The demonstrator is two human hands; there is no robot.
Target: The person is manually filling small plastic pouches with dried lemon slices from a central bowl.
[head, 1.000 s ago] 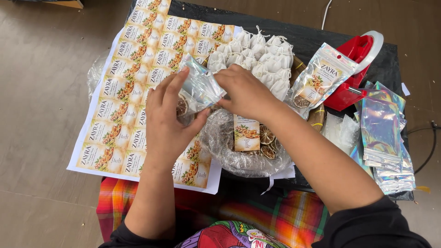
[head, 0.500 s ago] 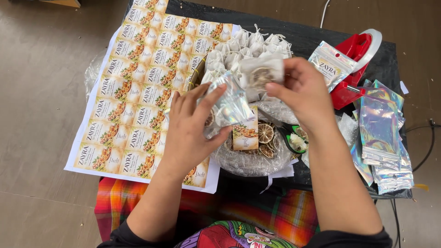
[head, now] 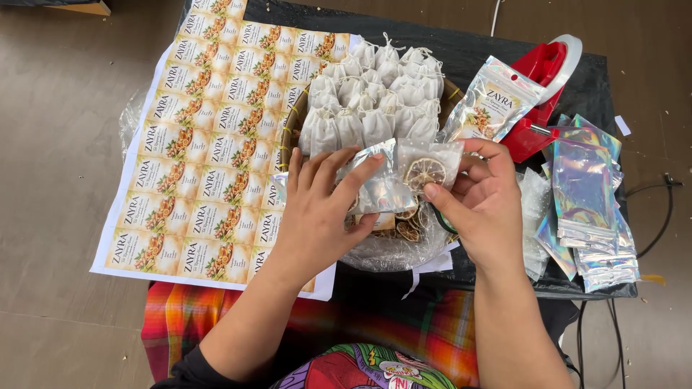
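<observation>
The left hand (head: 317, 209) grips a silvery foil pouch (head: 378, 184), fingers curled over its front face, thumb side hidden beneath. The right hand (head: 486, 205) pinches a small clear packet (head: 427, 167) containing a dried citrus slice (head: 424, 173), thumb on the lower edge and fingers behind; the packet's left edge touches the pouch mouth (whether it has entered the pouch cannot be told). Both items sit at picture centre, held above a plastic-lined basket (head: 393, 252).

In the basket, at 12 o'clock from the hands, lies a heap of white tied sachets (head: 375, 94). Loose dried citrus slices (head: 409, 229) lie just below the held packet, at 6 o'clock.

At 9 to 10 o'clock from the hands, a large sheet of printed labels (head: 209, 137) lies flat, partly overhanging the black desk (head: 461, 43). At 2 o'clock, a finished labelled pouch (head: 494, 101) leans against a red tape dispenser (head: 540, 94). At 3 o'clock, near the right wrist, a stack of iridescent empty pouches (head: 587, 202) rests on the desk edge. At 6 o'clock, a striped orange and red cloth (head: 404, 331) covers the person's lap.
</observation>
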